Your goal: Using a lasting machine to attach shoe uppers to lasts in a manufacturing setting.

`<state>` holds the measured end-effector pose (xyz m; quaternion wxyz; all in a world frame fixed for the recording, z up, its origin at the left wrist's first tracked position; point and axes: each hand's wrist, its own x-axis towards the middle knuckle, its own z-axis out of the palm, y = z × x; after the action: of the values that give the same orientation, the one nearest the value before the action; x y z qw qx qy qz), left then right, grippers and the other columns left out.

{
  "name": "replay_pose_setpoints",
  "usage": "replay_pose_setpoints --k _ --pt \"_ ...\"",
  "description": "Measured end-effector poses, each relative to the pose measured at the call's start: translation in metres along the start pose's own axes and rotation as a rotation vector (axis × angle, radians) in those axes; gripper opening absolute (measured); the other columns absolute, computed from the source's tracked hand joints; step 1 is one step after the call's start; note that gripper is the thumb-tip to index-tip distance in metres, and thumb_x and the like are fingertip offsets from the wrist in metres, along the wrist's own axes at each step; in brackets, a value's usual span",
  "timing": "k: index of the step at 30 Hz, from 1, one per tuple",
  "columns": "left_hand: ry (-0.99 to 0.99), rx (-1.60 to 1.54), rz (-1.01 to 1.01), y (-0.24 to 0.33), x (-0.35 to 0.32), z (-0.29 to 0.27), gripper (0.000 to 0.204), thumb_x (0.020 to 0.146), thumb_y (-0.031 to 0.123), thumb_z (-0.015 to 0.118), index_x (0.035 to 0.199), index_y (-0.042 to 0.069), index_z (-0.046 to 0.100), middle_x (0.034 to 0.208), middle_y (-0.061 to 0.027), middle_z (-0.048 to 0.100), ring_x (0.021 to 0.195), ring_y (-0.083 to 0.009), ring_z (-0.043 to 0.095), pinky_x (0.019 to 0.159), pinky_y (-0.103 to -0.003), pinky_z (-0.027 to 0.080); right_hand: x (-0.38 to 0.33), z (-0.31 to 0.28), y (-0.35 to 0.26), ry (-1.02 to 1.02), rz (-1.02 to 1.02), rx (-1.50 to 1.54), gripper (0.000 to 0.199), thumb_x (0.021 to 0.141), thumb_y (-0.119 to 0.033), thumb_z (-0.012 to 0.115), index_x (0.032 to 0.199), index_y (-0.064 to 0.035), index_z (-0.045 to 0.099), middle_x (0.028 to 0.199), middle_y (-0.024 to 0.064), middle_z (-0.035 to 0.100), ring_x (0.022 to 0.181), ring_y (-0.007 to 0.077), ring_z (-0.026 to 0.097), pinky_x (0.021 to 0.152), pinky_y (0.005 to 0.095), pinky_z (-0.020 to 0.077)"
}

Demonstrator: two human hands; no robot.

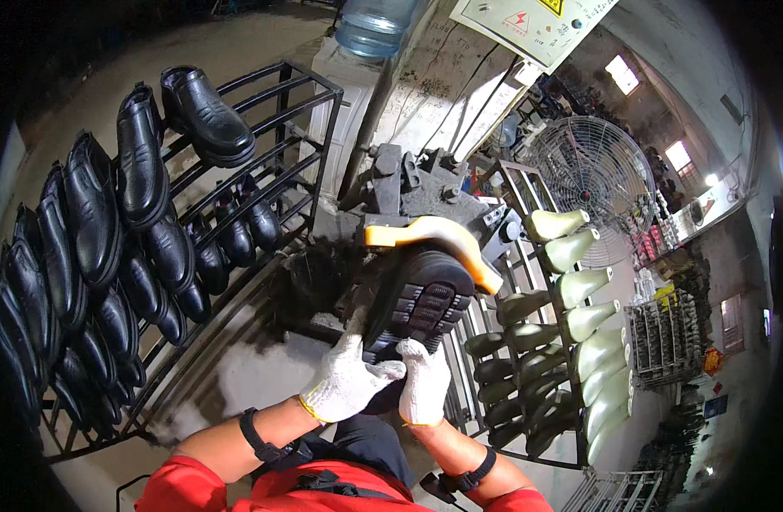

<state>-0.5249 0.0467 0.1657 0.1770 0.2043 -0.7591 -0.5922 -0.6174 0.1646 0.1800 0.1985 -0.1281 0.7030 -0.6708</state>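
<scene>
Holding the black shoe (417,303) sole-up at center frame, our left hand (347,380) and right hand (426,382) grip its heel, fingers closed. We judge it light, with a stiff sole; the heel gives a firm hold.

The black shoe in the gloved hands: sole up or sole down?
Sole up. The black shoe shows its treaded sole to the camera, gripped by left hand and right hand.

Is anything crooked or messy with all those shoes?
One thing: the top black shoe on the left rack lies slanted across the bars, while the others hang in rows. Both gloved hands, left hand and right hand, grip the shoe.
</scene>
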Motion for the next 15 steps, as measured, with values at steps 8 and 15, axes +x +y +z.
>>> replay_pose_setpoints --k 8,15 --pt "0.044 0.276 -0.062 -0.003 -0.01 0.007 0.085 0.085 0.048 0.084 0.14 -0.002 0.046 0.102 -0.0216 0.073 0.092 -0.0361 0.074 0.079 -0.042 0.058 -0.003 -0.009 -0.028 -0.063 -0.01 -0.46 0.047 0.095 -0.012 0.068 0.14 -0.0004 0.058 0.129 0.0104 0.069 0.116 0.0183 0.064 0.102 0.0361 0.0496" --pt "0.111 0.022 0.064 0.029 -0.013 0.017 0.043 0.102 0.042 0.06 0.134 0.015 0.07 0.136 -0.0312 0.062 0.125 -0.0489 0.06 0.116 -0.048 0.041 0.048 0.058 -0.214 -0.116 -0.282 -1.281 0.053 0.08 -0.04 0.075 0.117 -0.0024 0.072 0.109 0.0224 0.075 0.103 0.0315 0.074 0.092 0.0384 0.0568"
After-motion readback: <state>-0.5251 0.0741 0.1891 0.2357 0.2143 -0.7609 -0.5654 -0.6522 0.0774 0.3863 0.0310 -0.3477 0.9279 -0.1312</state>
